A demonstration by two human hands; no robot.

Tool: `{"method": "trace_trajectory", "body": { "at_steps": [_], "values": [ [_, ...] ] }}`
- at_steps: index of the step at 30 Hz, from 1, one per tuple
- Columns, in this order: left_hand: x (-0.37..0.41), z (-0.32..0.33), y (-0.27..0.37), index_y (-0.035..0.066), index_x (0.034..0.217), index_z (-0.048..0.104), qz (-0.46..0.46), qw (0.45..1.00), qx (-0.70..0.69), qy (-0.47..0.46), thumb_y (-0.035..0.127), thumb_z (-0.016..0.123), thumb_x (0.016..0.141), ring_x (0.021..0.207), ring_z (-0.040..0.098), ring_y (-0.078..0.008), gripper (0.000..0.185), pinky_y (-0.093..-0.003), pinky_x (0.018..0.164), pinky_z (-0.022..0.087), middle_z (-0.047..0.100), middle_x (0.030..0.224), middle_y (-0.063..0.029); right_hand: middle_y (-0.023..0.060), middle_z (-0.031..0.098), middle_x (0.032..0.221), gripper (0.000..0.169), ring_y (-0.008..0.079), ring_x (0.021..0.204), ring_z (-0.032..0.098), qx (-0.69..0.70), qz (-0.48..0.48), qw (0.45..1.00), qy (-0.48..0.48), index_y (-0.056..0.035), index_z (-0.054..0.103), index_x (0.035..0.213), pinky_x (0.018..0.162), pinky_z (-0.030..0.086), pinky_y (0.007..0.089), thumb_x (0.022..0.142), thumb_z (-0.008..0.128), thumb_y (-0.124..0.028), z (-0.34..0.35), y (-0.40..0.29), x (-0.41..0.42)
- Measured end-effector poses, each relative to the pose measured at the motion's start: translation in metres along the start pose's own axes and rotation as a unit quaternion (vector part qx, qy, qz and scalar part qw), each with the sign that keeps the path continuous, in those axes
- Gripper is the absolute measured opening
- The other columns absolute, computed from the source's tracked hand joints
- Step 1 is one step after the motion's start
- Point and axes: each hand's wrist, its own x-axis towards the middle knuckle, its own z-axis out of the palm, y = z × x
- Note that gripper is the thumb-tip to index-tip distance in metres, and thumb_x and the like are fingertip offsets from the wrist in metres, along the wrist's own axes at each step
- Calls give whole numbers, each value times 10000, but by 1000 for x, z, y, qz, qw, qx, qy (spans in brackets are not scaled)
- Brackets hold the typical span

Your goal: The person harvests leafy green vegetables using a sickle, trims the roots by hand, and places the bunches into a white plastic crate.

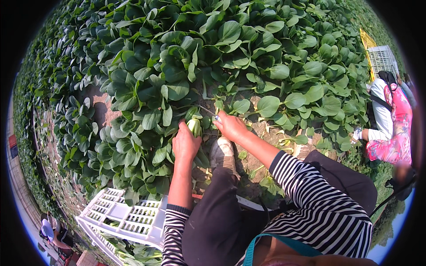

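In the head view, my left hand [186, 139] is closed around a bok choy plant [194, 127], whose pale green base points up and away from me. My right hand [230, 125], a little to the right, grips the handle of a knife [207, 109]. The knife's thin blade points to the upper left, close to the plant's base. Leaves of growing bok choy [179, 60] surround both hands on the far and left sides. The lower leaves of the held plant are partly hidden by my left hand and the foliage.
A white plastic crate [121, 212] holding bok choy stands at lower left. My shoe [222, 154] rests on soil with loose leaves. Right, a person in pink floral clothing [399, 116] crouches by a white crate [382, 60]; another person [55, 232] is at far lower left.
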Motion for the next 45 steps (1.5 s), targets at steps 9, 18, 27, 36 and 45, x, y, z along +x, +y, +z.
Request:
{"method": "trace_trajectory", "body": {
  "at_steps": [9,18,27,36,45],
  "values": [
    [7,9,-13,-20,1155,391,-21,1000,-5,-3,165,679,647,889,598,-391,612,-442,778,471,615,966,-244,227,616,937,326,399,904,588,-30,0,999,-40,17,483,1026,814,451,462,895,479,-282,-6,-2,10],
    [-41,-33,-25,33,1147,453,80,945,-315,-36,111,722,617,882,589,-229,599,-332,786,464,599,967,-127,63,585,751,535,98,523,526,481,-51,875,-12,-13,453,1158,460,410,227,813,657,-368,-22,-4,-28],
    [-58,-36,2,85,1324,329,204,895,-385,-92,11,732,602,1039,538,-236,831,-334,916,410,558,1148,-123,-25,511,643,258,33,438,430,460,-55,886,-20,-16,548,957,402,368,196,817,647,-209,-30,-11,-31],
    [-35,-38,-23,29,1302,346,54,980,-134,-134,90,700,565,1014,571,-324,819,-362,880,440,574,1082,-219,-9,508,627,246,47,394,418,463,1,869,-173,-24,515,990,367,343,198,833,584,-201,29,-13,-18],
    [-46,-33,-41,-15,1291,374,36,805,-544,-234,79,766,574,1042,520,-176,823,-301,934,391,527,1150,-81,7,522,687,380,37,422,434,593,-42,771,-229,-25,514,1086,363,338,182,790,647,-224,7,-21,-19]
  ]
}}
